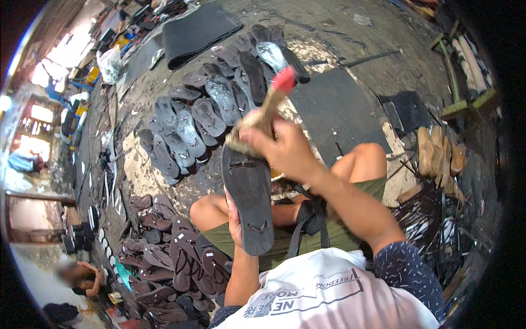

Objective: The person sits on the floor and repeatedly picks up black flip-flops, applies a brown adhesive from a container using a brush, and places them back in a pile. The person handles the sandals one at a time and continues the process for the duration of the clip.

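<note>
My left hand (234, 217) is closed around the left edge of a dark grey flip-flop sole (247, 200), held upright over my lap. Near its far end the sole has a darker, shiny patch, and a small strap piece shows toward the near end. A brush (270, 106) with a red-tipped handle is gripped in my right hand (287, 147). Its pale bristle end lies at the far end of the sole, partly behind my fingers and blurred by motion. Whether the bristles touch the sole, I cannot tell.
Several grey soles (207, 116) lie in rows ahead, some with whitish wet smears. Dark brown flip-flops (159, 256) are heaped at the left. A black sheet (200, 33) lies farther off. Wooden shoe forms (433, 151) stand at the right. Another person (87, 278) sits at the lower left.
</note>
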`<state>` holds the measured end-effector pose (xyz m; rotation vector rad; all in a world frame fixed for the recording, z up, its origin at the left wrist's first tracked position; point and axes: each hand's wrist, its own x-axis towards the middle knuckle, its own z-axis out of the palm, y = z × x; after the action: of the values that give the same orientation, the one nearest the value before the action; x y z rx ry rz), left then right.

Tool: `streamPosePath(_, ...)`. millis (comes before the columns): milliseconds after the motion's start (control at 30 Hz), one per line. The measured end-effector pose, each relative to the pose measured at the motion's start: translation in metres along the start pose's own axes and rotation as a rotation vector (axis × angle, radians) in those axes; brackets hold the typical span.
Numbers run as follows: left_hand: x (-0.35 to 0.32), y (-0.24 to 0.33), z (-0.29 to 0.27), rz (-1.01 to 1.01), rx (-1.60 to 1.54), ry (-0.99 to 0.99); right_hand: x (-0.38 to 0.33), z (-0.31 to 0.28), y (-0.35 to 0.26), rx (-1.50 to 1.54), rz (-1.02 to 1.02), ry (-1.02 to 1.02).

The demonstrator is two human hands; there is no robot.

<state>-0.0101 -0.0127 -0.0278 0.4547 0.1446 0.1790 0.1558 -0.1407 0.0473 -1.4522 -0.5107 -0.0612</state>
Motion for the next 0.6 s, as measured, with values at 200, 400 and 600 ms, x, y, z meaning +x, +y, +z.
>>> streamPosePath(200,-0.002,0.004,0.002,-0.058,0.101,0.121,0.010,-0.021,0.013,0.012,0.058,0.000)
streamPosePath(400,0.033,0.012,0.009,0.038,-0.019,-0.008,-0.018,0.010,0.000,-0.064,-0.049,-0.090)
streamPosePath(600,0.078,0.026,0.020,0.121,-0.031,-0.027,-0.122,0.029,-0.003,0.071,0.220,-0.181)
